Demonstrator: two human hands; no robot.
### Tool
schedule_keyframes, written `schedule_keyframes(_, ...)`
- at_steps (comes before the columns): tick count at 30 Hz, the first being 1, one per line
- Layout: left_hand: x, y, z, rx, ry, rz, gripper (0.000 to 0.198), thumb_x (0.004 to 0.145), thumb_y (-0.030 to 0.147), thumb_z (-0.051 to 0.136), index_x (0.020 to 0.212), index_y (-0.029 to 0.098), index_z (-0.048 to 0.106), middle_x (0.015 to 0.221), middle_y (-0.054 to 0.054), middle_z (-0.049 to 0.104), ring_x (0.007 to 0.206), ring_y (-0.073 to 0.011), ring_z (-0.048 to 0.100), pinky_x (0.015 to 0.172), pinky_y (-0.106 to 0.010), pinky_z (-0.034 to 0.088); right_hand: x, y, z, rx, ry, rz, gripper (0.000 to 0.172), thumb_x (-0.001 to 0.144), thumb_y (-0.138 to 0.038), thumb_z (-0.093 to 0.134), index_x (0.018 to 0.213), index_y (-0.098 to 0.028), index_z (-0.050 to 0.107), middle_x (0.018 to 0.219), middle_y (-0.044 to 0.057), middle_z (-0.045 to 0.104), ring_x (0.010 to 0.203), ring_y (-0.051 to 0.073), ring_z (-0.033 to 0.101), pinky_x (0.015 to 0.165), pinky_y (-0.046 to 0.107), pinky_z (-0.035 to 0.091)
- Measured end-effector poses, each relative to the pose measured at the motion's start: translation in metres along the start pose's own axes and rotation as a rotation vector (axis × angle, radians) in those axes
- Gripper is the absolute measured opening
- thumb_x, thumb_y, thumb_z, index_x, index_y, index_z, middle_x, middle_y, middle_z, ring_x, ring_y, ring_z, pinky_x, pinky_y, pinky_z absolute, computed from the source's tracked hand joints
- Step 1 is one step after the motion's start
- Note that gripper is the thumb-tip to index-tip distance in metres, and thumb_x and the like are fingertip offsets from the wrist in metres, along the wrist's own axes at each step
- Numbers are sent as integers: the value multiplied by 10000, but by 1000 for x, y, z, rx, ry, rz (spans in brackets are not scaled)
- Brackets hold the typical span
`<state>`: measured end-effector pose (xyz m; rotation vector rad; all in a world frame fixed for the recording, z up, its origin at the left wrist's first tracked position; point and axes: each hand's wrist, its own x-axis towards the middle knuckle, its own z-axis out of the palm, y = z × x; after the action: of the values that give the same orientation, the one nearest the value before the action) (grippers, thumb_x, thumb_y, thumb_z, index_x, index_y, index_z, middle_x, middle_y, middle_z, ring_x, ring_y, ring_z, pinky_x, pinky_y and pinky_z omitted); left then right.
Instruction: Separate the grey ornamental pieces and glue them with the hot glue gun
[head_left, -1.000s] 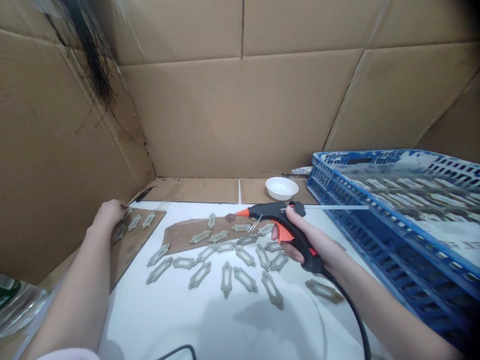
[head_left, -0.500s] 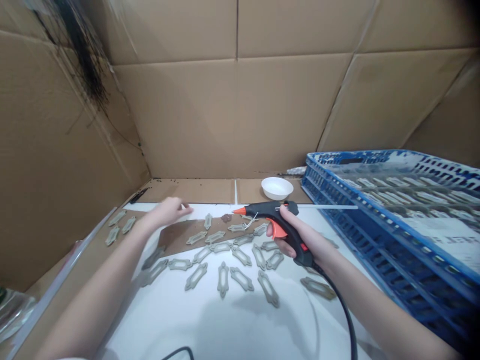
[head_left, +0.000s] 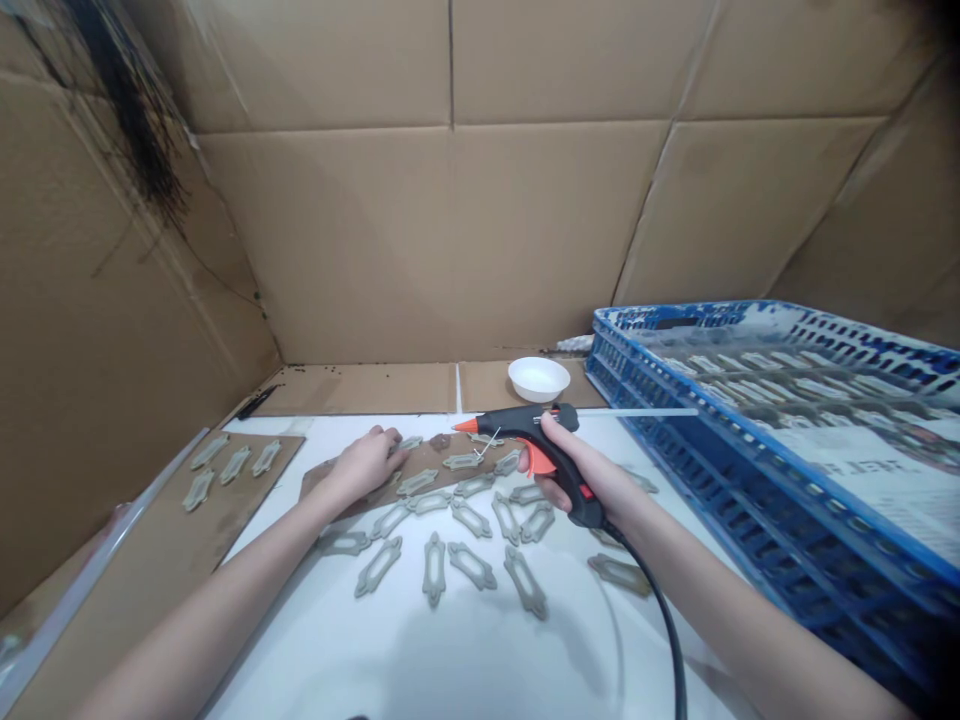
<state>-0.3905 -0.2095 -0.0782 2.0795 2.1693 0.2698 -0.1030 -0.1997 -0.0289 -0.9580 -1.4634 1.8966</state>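
My right hand (head_left: 574,468) is wrapped round the handle of a black and orange glue gun (head_left: 517,420), its fingers at the orange trigger. The nozzle points left, and a long white glue stick (head_left: 637,412) sticks out of the back. My left hand (head_left: 367,462) reaches down to a brown cardboard strip, fingers bent together on a small pale frame-shaped piece (head_left: 409,443); its fingertips are partly hidden. Just right of that piece lies a brown lump (head_left: 440,441). Several similar frame-shaped pieces (head_left: 434,568) are spread over the white tabletop (head_left: 300,640) and the strip.
A blue plastic crate (head_left: 675,440) at the right holds rows of similar pieces and printed paper. A white bowl (head_left: 539,379) stands behind the glue gun. At left, a cardboard sheet (head_left: 165,560) carries several pieces. Cardboard walls enclose the back; dark bristles (head_left: 135,120) hang upper left.
My left hand has come down and right onto the frame-shaped piece, which now lies turned sideways. The view has shifted a little, showing more of the left cardboard sheet. The glue gun stays in my right hand.
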Motion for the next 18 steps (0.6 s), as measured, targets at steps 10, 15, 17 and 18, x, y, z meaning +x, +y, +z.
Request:
schedule_keyframes(10, 1, 6, -2, -211, 95, 8, 169, 717, 264, 483, 815, 172, 585, 883, -81, 577, 791, -205, 558, 750, -293, 400, 3, 4, -2, -32, 36, 21, 612, 755, -659, 308, 691, -126, 602, 293, -30, 397, 270, 53, 321, 314, 164, 218)
schedule_keyframes(15, -3, 15, -15, -441, 52, -24, 129, 690, 264, 480, 689, 163, 560, 675, -52, 602, 633, -185, 571, 623, -281, 431, 3, 4, -2, -60, 69, 4, 617, 765, -651, 304, 695, -118, 607, 290, -31, 387, 271, 52, 310, 323, 167, 220)
schedule_keyframes(17, -8, 24, -22, -562, 15, -35, 140, 687, 276, 477, 719, 156, 540, 648, -32, 593, 559, -158, 571, 548, -255, 439, 2, 3, -1, -89, 93, -23, 609, 770, -645, 301, 687, -124, 607, 290, -28, 387, 273, 56, 309, 325, 175, 221)
schedule_keyframes(18, -11, 30, -25, -618, -1, -38, 148, 690, 284, 475, 733, 153, 530, 642, -24, 587, 537, -145, 571, 526, -243, 442, 1, 2, 1, -113, 111, -41, 602, 773, -641, 302, 683, -128, 605, 293, -25, 392, 275, 60, 315, 326, 180, 224)
